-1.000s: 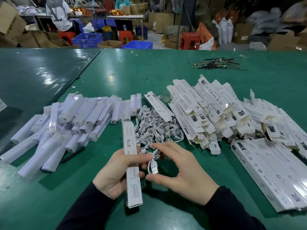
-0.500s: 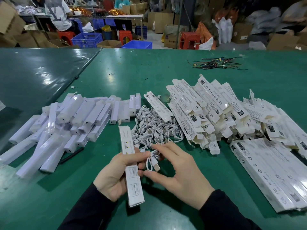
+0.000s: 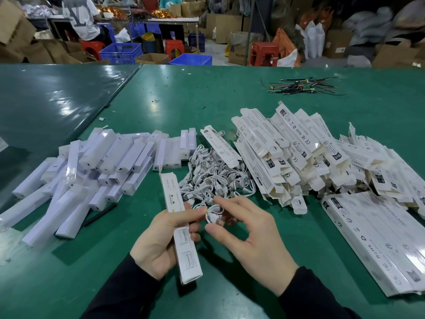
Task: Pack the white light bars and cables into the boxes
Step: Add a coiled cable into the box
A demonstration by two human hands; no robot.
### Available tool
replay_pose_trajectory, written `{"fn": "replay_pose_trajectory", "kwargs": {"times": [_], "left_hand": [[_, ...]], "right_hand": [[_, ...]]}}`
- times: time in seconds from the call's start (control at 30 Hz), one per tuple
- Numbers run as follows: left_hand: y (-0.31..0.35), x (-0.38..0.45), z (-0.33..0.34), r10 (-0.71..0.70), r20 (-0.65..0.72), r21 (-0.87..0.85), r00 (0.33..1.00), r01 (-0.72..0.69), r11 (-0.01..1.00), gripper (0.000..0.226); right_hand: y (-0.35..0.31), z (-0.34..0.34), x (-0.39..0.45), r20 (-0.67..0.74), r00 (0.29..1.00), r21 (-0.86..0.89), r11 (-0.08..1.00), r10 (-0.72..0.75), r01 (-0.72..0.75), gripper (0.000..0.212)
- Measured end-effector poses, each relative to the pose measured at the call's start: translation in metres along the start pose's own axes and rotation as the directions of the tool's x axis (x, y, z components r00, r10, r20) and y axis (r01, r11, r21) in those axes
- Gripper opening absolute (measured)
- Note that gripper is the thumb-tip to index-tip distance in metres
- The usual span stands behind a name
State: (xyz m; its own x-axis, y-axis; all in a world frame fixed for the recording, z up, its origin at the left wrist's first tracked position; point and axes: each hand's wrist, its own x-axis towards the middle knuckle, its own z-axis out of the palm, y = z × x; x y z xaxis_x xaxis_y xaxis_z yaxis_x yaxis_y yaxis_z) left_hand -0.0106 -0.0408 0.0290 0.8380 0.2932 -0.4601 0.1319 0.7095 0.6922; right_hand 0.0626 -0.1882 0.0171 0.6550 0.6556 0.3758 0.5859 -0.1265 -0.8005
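My left hand (image 3: 158, 242) grips a long white printed box (image 3: 181, 229) near the table's front, its far end pointing away from me. My right hand (image 3: 250, 238) pinches a small coiled white cable (image 3: 215, 215) right beside the box. A tangle of white cables (image 3: 218, 178) lies just beyond my hands. White light bars (image 3: 92, 169) are heaped at the left. Folded white boxes (image 3: 287, 153) are piled at the right.
A flat stack of unfolded boxes (image 3: 379, 240) lies at the right front. Loose coloured wires (image 3: 301, 86) sit far back on the green table (image 3: 207, 93). A black stick (image 3: 101, 214) lies by the light bars. Crates, stools and a seated person are behind.
My right hand has turned the coiled cable and brought it closer to the box. The box in my left hand has tilted slightly; both hands shifted a little.
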Motion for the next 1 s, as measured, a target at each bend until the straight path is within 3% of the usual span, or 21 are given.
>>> {"fn": "replay_pose_trajectory", "kwargs": {"times": [0.13, 0.23, 0.33, 0.4, 0.47, 0.6, 0.8, 1.0], "left_hand": [[0.004, -0.006, 0.001, 0.072, 0.025, 0.140, 0.997, -0.075, 0.987, 0.044], [0.005, -0.010, 0.002, 0.122, 0.129, 0.285, 0.984, -0.154, 0.946, 0.046], [0.008, -0.015, 0.000, 0.068, 0.321, 0.343, 0.945, -0.183, 0.921, 0.035], [0.009, -0.019, -0.001, -0.025, 0.391, 0.346, 0.920, -0.121, 0.930, 0.033], [0.008, -0.020, -0.001, -0.098, 0.411, 0.351, 0.907, -0.058, 0.935, 0.030], [0.007, -0.019, -0.002, -0.156, 0.451, 0.351, 0.879, -0.014, 0.936, 0.048], [0.004, -0.017, -0.003, -0.224, 0.495, 0.336, 0.839, 0.052, 0.940, 0.052], [-0.003, -0.018, -0.002, -0.184, 0.534, 0.425, 0.825, -0.073, 0.902, 0.036]], "right_hand": [[0.005, -0.009, 0.005, -0.034, 0.998, 0.034, 0.998, -0.049, 0.050, 0.033], [0.006, -0.024, 0.012, -0.092, 0.996, 0.175, 0.985, 0.009, 0.007, 0.028], [0.006, -0.035, 0.018, -0.149, 0.983, 0.438, 0.898, 0.108, -0.032, 0.022], [0.006, -0.038, 0.020, -0.154, 0.978, 0.523, 0.851, 0.141, -0.041, 0.020], [0.007, -0.038, 0.020, -0.116, 0.986, 0.494, 0.868, 0.118, -0.046, 0.019], [0.009, -0.038, 0.018, -0.030, 0.994, 0.383, 0.920, 0.108, -0.088, 0.021], [0.004, -0.031, 0.016, -0.003, 1.000, 0.439, 0.898, 0.028, -0.024, 0.022], [0.008, -0.037, 0.018, 0.074, 0.993, 0.343, 0.933, 0.092, -0.112, 0.020]]}}
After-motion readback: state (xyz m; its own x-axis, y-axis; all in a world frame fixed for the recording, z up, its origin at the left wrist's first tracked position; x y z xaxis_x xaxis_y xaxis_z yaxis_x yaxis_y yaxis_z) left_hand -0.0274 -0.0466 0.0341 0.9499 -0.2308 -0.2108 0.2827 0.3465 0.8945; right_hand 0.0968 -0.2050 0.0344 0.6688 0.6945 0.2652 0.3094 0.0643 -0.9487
